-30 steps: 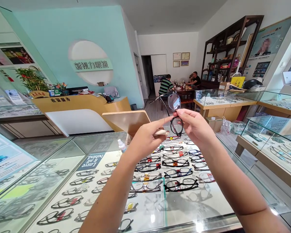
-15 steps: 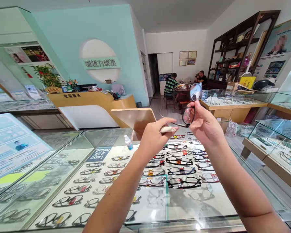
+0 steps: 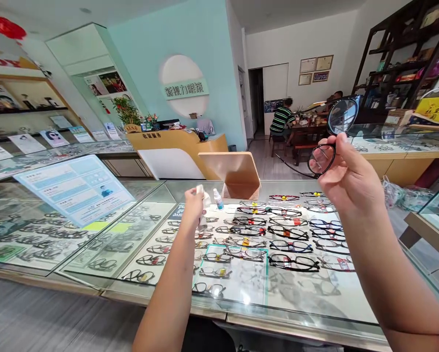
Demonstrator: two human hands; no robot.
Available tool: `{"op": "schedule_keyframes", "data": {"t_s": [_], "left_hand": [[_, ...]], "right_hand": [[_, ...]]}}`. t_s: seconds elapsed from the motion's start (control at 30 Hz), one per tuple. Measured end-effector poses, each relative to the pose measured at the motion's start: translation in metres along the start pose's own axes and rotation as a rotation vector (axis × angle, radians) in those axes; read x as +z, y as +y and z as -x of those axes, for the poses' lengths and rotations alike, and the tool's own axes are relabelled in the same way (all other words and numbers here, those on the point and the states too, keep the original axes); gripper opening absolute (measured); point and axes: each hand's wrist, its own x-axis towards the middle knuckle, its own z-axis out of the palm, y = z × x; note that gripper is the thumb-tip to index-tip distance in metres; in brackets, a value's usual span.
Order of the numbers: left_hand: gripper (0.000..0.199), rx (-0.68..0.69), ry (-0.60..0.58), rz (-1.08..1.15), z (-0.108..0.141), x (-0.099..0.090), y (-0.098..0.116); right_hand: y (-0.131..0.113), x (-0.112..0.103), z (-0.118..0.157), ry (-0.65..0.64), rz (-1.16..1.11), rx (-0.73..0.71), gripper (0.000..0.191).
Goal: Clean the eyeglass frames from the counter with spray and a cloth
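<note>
Raised at the right, my right hand (image 3: 355,178) pinches a pair of black-framed eyeglasses (image 3: 321,160) between thumb and fingers. The glasses are tipped on end, one lens above the other, and one temple arm sticks out to the left. Lower down, over the glass counter (image 3: 237,305), my left hand (image 3: 193,208) is closed on a crumpled white cloth (image 3: 204,195). Just right of that hand stands a small white spray bottle (image 3: 218,200) with a blue label. Several rows of eyeglasses (image 3: 295,262) lie beneath the counter's glass.
Behind the bottle a tilted wooden board on a stand (image 3: 230,171) rises from the counter. A blue printed sheet (image 3: 75,190) is at the left. Farther back are a curved yellow reception desk (image 3: 175,142) and a person in a striped shirt (image 3: 282,120) sitting at a table.
My left hand has moved away from the glasses, left and down towards the spray bottle, keeping the cloth. My right hand still holds the glasses up. The view has turned left.
</note>
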Motion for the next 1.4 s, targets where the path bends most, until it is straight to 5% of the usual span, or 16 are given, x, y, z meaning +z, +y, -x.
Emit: {"op": "schedule_keyframes", "data": {"t_s": [0.17, 0.27, 0.37, 0.53, 0.67, 0.8, 0.87, 1.0, 1.1, 1.23, 1.4], "left_hand": [[0.045, -0.014, 0.084, -0.182, -0.015, 0.012, -0.044], [0.07, 0.054, 0.126, -0.29, -0.018, 0.031, -0.054], [0.069, 0.106, 0.092, -0.331, -0.021, 0.048, -0.057], [0.026, 0.136, 0.088, -0.267, -0.009, 0.055, -0.047], [0.027, 0.302, 0.102, -0.095, 0.014, 0.044, -0.006], [0.025, 0.474, -0.125, 0.186, 0.049, 0.036, 0.065], [0.026, 0.56, -0.439, 0.572, 0.07, 0.035, 0.102], [0.04, 0.509, -0.902, 0.853, 0.104, 0.037, 0.148], [0.074, 0.386, -1.078, 0.879, 0.109, 0.044, 0.152], [0.084, 0.271, -1.209, 0.801, 0.093, 0.056, 0.139], [0.074, 0.369, -1.059, 0.676, 0.072, 0.064, 0.127]], "right_hand": [[0.0, 0.002, -0.001, 0.048, -0.061, 0.035, 0.015], [0.001, 0.001, -0.002, 0.045, -0.067, 0.025, 0.016], [0.002, 0.001, -0.001, 0.022, -0.032, 0.006, 0.017], [-0.005, 0.001, 0.001, -0.009, -0.068, 0.038, 0.019], [-0.011, 0.0, 0.001, -0.066, -0.112, 0.06, 0.024], [-0.01, -0.001, 0.003, -0.146, -0.093, 0.094, 0.027], [-0.008, -0.001, 0.004, -0.172, -0.093, 0.122, 0.025], [-0.004, 0.001, 0.006, -0.215, -0.091, 0.195, 0.026], [0.002, 0.002, 0.006, -0.238, -0.076, 0.256, 0.026], [0.018, 0.008, 0.007, -0.288, -0.044, 0.342, 0.024], [0.039, 0.015, 0.007, -0.353, -0.055, 0.485, 0.029]]}}
